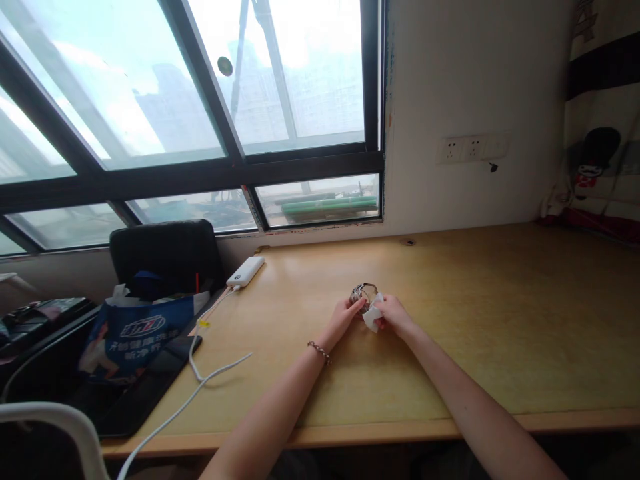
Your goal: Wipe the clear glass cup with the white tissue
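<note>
My left hand (pixel 346 316) closes its thumb and fingers on the near left side of a shiny, dark-and-silver looped object (pixel 359 292), which looks like a metal watch or bracelet; its exact kind is too small to make out. In my right hand (pixel 395 313) is a crumpled white tissue (pixel 373 319), pinched between the fingers against the right side of the loop. Both hands are close together over the wooden table (pixel 300 373). Some of the fingers are hidden behind the tissue and the loop. A braided bracelet (pixel 320 352) circles my left wrist.
On the table's left edge lies a white power bank (pixel 246 272) with a white cable (pixel 200 373) trailing toward me. Further left are a black chair (pixel 167 250), a blue bag (pixel 135 340) and a dark flat panel (pixel 150 383). A window and wall sockets (pixel 463 148) are behind.
</note>
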A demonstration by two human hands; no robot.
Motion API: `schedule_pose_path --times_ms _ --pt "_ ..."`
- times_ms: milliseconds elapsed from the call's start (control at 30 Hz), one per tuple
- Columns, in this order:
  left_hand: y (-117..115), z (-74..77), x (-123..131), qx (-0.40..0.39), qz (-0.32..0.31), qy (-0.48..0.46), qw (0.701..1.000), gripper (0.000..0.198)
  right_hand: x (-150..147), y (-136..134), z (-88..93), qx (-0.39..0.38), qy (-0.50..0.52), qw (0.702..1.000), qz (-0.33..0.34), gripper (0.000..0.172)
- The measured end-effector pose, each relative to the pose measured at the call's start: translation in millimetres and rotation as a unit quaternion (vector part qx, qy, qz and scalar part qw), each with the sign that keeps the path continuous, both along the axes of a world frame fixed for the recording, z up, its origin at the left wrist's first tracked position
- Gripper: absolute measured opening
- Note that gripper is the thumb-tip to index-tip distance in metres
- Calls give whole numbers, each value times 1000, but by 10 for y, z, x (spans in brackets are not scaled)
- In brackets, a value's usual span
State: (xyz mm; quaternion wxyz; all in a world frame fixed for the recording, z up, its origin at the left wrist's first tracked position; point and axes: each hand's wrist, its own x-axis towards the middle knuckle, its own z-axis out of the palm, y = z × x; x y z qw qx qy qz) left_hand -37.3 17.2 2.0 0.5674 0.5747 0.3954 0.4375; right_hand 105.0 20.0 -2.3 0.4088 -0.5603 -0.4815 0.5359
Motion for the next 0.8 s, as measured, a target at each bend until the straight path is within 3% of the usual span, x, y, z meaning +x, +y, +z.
schedule_pose_path --times_ms 67,167,267,400,533,800 --pt "1 -12 -12 -26 11 4 1000 47 18 6 7 50 -126 991 -18 4" --pt "2 -26 -27 -53 13 2 999 48 56 13 40 156 -288 944 -33 11" --pt "11 -43 -43 -54 2 -4 999 49 82 -6 98 224 -343 912 -27 18" --pt "48 -78 -72 -76 6 -38 996 56 72 -70 176 240 -261 935 13 24" --pt "80 -104 -101 -94 6 -48 994 57 21 -101 191 156 -128 977 70 20" --pt "87 -119 -103 -98 -31 -30 994 63 -18 -29 96 34 -41 993 105 5"
